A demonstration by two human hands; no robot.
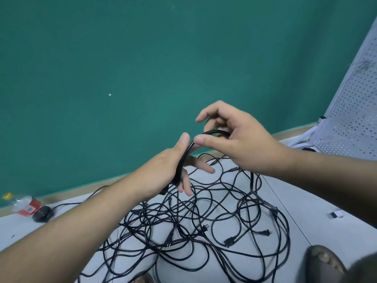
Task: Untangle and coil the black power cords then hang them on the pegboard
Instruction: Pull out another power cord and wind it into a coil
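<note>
Cord arched between two hands above the tangle

Both hands are raised in front of a green wall [122, 58], sharing one thick black cord [184, 155] that bends in an arch from one to the other. The left hand [163, 172] pinches it with the thumb pressed along the top while the other fingers lie fairly straight behind and below it; the cord's lower end pokes out under that palm. The right hand [234, 139], just beside and slightly above the left, has its fingers curled over the far end of the arch, its thumb tip nearly meeting the left thumb. How firmly the right fingers close on the cord is hidden by the hand itself.

Directly below both hands, a tangle of black power cords [193, 221] sprawls in loose overlapping loops on the grey floor [306, 201], several plugs showing among them. Well to the right of the right hand a white pegboard [350, 109] leans against the wall. Far left of the left forearm lie a plastic bottle [24, 205] with a red label and a small black device [42, 213] touching it
</note>
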